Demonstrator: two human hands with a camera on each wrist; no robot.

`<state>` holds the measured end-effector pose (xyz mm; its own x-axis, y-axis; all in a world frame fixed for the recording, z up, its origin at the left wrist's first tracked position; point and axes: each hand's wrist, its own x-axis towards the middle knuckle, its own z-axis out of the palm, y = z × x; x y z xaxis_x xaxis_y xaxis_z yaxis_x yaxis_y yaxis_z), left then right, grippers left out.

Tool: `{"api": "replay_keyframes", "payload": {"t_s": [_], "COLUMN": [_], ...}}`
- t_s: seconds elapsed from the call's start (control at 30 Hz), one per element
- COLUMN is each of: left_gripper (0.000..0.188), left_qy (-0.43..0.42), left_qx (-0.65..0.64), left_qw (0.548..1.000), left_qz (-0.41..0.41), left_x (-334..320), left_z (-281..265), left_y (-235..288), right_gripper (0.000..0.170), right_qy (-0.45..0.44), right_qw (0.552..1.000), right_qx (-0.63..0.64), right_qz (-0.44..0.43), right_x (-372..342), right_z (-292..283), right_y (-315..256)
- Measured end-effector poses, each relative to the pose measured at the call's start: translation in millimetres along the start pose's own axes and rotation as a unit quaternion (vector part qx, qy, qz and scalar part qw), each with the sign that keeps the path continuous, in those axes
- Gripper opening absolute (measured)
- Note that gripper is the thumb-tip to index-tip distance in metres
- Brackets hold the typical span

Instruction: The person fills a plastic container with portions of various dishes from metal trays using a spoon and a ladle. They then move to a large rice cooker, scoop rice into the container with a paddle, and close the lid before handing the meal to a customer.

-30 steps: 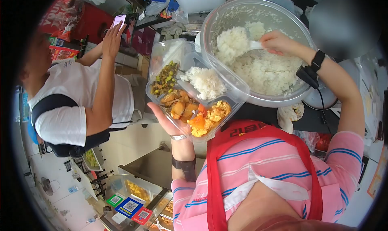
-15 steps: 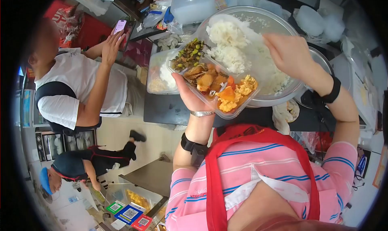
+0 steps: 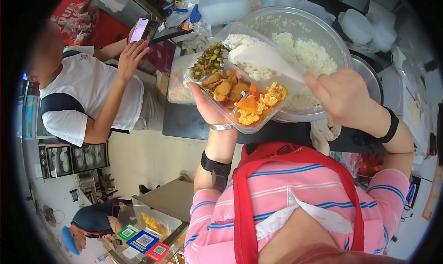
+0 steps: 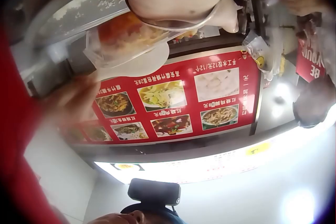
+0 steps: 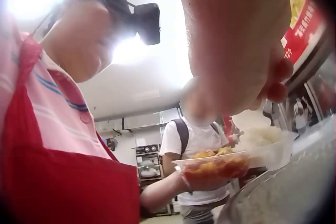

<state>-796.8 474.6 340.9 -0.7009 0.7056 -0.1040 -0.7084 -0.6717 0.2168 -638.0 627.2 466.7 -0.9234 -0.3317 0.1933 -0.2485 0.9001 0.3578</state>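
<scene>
My left hand (image 3: 207, 106) carries a clear compartmented meal box (image 3: 263, 126) from below, thumb straight along its near-left side, other fingers hidden beneath. In the box sit greens with beans (image 3: 208, 61), brown braised chunks (image 3: 226, 87), and egg with tomato (image 3: 259, 104). My right hand (image 3: 339, 95) grips a white rice paddle (image 3: 272, 63), its blade over the white rice (image 3: 242, 42) in the far compartment. The right wrist view also has the box (image 5: 215, 166) resting on the left hand. Beyond it, overlapped by the box, stands a large metal rice pot (image 3: 345, 51).
Another clear container (image 3: 177, 94) lies on the dark counter (image 3: 184, 123) to the left. A cloth (image 3: 320, 137) hangs at the pot's near side, with stacked plastic boxes (image 3: 224, 5) behind. One person (image 3: 101, 88) stands left with a phone; another (image 3: 94, 220) is lower left.
The paddle has come from the pot to the meal box, and the rice heap there is larger. The box moved right, then slightly back left. The person in the blue cap has moved lower.
</scene>
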Motion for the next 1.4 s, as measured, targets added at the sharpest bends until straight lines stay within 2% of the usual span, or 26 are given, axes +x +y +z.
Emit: {"api": "replay_keyframes", "payload": {"t_s": [0.13,0.2,0.23,0.3,0.37,0.43,0.5,0.53,0.6,0.63,0.7,0.73,0.8,0.83,0.9,1.03,1.1,1.13,1.2,1.23,1.3,1.37,1.4], "left_gripper": [0.068,0.068,0.068,0.068,0.068,0.067,0.065,0.064,0.064,0.064,0.064,0.064,0.064,0.065,0.065,0.067,0.066,0.066,0.066,0.067,0.067,0.068,0.070], "left_qy": [-0.010,-0.004,0.002,0.014,0.049,0.037,0.064,0.056,0.067,0.076,0.079,0.087,0.096,0.068,0.040,0.030,0.070,0.068,0.042,0.017,0.027,0.041,0.086], "left_qx": [0.003,0.007,0.011,0.020,0.035,0.035,0.057,0.069,0.073,0.077,0.079,0.075,0.070,0.052,0.032,0.023,0.026,0.010,0.005,-0.001,-0.028,0.021,0.036], "left_qw": [1.000,1.000,1.000,0.999,0.998,0.999,0.996,0.996,0.994,0.992,0.992,0.991,0.991,0.995,0.998,0.999,0.996,0.996,0.998,0.998,0.998,0.994,0.989], "left_qz": [0.001,-0.011,-0.022,-0.027,-0.009,-0.019,0.017,0.029,0.045,0.058,0.057,0.062,0.068,0.052,0.037,0.035,0.052,0.051,0.052,0.052,0.051,0.101,0.115], "left_x": [2,-3,-7,-14,-21,-33,-41,-45,-50,-52,-56,-57,-57,-56,-52,-40,-36,-35,-31,-28,-21,-10,-6], "left_z": [-10,-22,-27,-33,-41,-39,-42,-42,-44,-45,-45,-42,-43,-46,-52,-60,-57,-52,-54,-52,-45,-41,-37], "left_y": [1,13,22,36,50,57,62,66,70,72,74,73,72,73,70,61,57,55,53,52,44,34,28], "right_gripper": [0.034,0.026,0.026,0.021,0.019,0.019,0.018,0.018,0.016,0.016,0.016,0.016,0.015,0.015,0.015,0.017,0.019,0.019,0.020,0.020,0.020,0.020,0.019], "right_qy": [-0.044,-0.006,-0.007,-0.085,-0.207,-0.278,-0.277,-0.278,-0.304,-0.305,-0.324,-0.324,-0.256,-0.258,-0.235,-0.239,-0.182,-0.180,-0.135,-0.135,-0.100,-0.109,-0.102], "right_qw": [0.999,0.994,0.994,0.964,0.945,0.915,0.897,0.897,0.812,0.812,0.673,0.673,0.585,0.586,0.511,0.509,0.540,0.541,0.612,0.613,0.648,0.660,0.712], "right_qx": [0.014,0.066,0.066,0.033,0.041,0.102,0.192,0.194,0.352,0.355,0.539,0.540,0.611,0.610,0.674,0.687,0.675,0.675,0.648,0.648,0.634,0.626,0.566], "right_qz": [0.006,0.090,0.090,0.250,0.251,0.275,0.284,0.283,0.353,0.348,0.389,0.387,0.468,0.467,0.479,0.460,0.469,0.468,0.432,0.431,0.410,0.401,0.404], "right_x": [8,11,15,17,12,8,6,11,28,33,39,38,32,29,24,21,18,17,14,15,17,25,30], "right_z": [3,2,7,22,68,114,159,168,181,183,182,181,175,170,158,139,130,125,108,98,73,54,46], "right_y": [4,24,32,51,72,77,76,69,58,54,46,44,43,44,48,48,49,54,66,70,74,65,55]}}
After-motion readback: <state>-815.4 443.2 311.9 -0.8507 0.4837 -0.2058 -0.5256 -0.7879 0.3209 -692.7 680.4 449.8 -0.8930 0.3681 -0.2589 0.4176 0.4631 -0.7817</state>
